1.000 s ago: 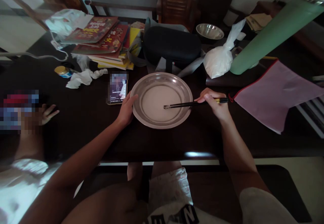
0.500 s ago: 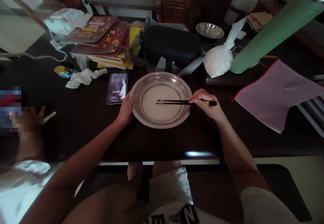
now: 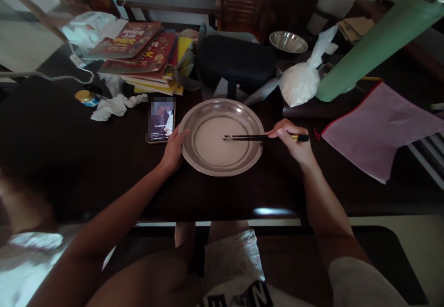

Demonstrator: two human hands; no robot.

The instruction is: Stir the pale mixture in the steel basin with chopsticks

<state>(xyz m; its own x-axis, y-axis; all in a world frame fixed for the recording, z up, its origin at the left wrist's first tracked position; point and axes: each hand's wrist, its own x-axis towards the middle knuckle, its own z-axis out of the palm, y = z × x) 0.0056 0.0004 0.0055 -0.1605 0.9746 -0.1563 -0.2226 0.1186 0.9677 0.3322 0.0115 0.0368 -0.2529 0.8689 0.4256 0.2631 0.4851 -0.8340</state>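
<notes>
A round metal basin [image 3: 222, 170] stands on the dark table, with a whitish, cloudy layer [image 3: 217, 147] across its bottom; whether that is liquid or powder I cannot tell. My left hand [image 3: 173, 150] grips the basin's left rim, thumb on top and the fingers underneath. In my right hand [image 3: 293, 140] is a pair of black chopsticks [image 3: 251, 138], held near their thick ends over the right rim. Their tips lie at about the middle of the basin, over the whitish layer. Just left of the basin is a lit phone [image 3: 162, 119].
Behind the basin lies a black case [image 3: 236, 62], beside a stack of books [image 3: 138, 52]. A tied bag of white powder [image 3: 299, 85], a green cylinder [image 3: 374, 48] and a pink pouch [image 3: 378, 126] are on the right. Crumpled tissue [image 3: 113, 107] and a small jar [image 3: 86, 98] lie left. Another person's arm [image 3: 24, 205] reaches in.
My right hand has drawn the chopsticks a little to the right. My left hand keeps its hold on the rim. The other person's hand and the screen beside it have left the view at left.
</notes>
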